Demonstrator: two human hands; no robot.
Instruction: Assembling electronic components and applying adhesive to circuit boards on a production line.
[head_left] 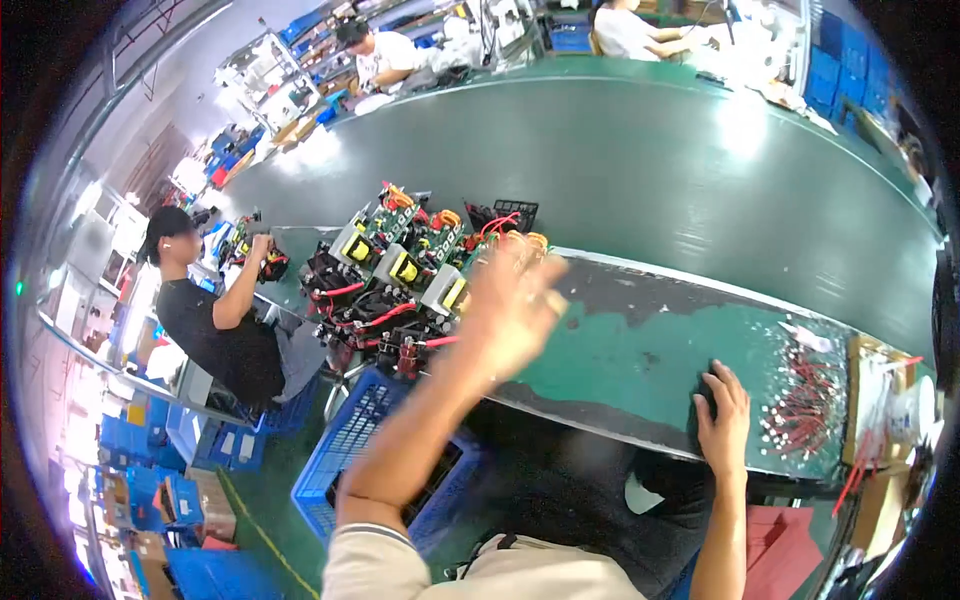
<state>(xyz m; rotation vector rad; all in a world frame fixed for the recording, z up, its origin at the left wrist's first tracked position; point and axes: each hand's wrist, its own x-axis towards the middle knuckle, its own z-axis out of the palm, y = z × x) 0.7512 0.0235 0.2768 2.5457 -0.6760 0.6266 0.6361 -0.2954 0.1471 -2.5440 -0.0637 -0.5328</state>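
Note:
My left hand [512,312] is raised over the right end of a group of circuit board assemblies [400,268]. Motion smears its fingers, and whether it touches or holds anything cannot be made out. The assemblies carry green boards, grey blocks with yellow parts, orange coils, and red and black wires. Fingers apart and slightly bent, my right hand [724,420] rests at the near edge of the green workbench [630,365], holding nothing I can see. To its right lies a spread of short red wires with white ends [805,405].
A blue plastic crate [345,440] stands below the bench's near edge. Beyond the bench runs a wide green conveyor belt [600,150]. At the left, a co-worker in black [215,320] handles a similar assembly. A cardboard box [870,390] bounds the right end.

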